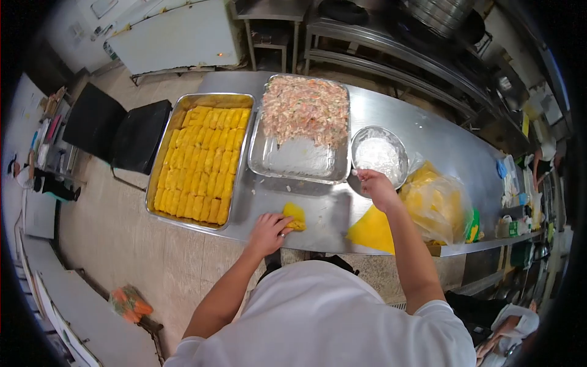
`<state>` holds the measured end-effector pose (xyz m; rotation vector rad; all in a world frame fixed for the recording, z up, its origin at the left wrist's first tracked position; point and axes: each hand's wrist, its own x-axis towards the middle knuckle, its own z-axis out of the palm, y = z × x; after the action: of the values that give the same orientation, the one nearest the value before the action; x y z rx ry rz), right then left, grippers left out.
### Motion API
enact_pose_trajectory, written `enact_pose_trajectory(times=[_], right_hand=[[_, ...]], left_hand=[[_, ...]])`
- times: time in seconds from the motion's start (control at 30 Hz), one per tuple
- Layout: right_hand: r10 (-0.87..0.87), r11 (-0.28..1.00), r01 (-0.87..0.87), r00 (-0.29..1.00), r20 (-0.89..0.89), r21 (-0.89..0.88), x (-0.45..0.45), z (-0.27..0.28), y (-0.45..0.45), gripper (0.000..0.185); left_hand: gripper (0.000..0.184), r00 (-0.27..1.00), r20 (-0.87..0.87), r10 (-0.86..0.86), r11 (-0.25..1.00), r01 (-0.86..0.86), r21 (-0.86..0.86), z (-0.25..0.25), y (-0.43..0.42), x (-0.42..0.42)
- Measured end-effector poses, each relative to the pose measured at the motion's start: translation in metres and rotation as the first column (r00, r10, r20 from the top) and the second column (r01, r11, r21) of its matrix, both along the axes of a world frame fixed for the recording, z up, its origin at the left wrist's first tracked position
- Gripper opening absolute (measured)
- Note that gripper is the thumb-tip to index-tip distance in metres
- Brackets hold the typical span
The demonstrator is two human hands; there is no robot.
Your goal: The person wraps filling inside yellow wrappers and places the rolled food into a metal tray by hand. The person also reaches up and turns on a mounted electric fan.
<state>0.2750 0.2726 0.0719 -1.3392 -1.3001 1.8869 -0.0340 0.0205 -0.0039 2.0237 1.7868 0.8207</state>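
My left hand point(268, 233) rests on the steel table with its fingers closed over a partly rolled yellow wrapper point(295, 215). One corner of this wrapper lies flat, pointing away from me. My right hand point(375, 188) is at the near-left rim of a round metal bowl point(397, 147) with white paste inside. Its fingers are drawn together, and a small white bit shows at the fingertips; I cannot make out what is between them. Below that hand lies a stack of flat yellow wrappers point(373, 231). A clear plastic bag point(437, 205) with more yellow wrappers sits to the right.
At the left, a deep metal tray point(148, 192) holds rows of yellow rolls. Beyond my hands stands another tray point(293, 178) with chopped, pinkish filling point(304, 110). A black chair point(139, 136) is left of the table. Steel shelving point(391, 64) runs along the far side.
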Motion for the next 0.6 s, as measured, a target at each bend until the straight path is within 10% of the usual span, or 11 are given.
enact_pose_trajectory(times=[0.07, 0.2, 0.37, 0.6], right_hand=[[0.14, 0.952, -0.187, 0.97, 0.2, 0.242, -0.017, -0.002, -0.027, 0.049], [0.193, 0.41, -0.63, 0.767, 0.612, 0.66, -0.06, -0.02, -0.09, 0.056], [0.059, 0.007, -0.911, 0.412, 0.909, 0.412, -0.111, -0.013, -0.113, 0.061], [-0.072, -0.251, -0.927, 0.307, 0.949, 0.28, -0.101, -0.027, -0.106, 0.051]], left_hand=[[0.034, 1.0, 0.004, 0.0, 1.0, 0.0, 0.023, -0.003, -0.002, 0.0], [0.034, 1.0, 0.006, -0.005, 0.997, 0.005, 0.072, -0.006, -0.001, -0.002], [0.033, 1.0, -0.016, 0.014, 0.997, -0.013, 0.072, -0.002, -0.003, 0.0], [0.033, 0.999, -0.042, 0.021, 0.999, -0.02, 0.028, -0.004, -0.003, -0.002]])
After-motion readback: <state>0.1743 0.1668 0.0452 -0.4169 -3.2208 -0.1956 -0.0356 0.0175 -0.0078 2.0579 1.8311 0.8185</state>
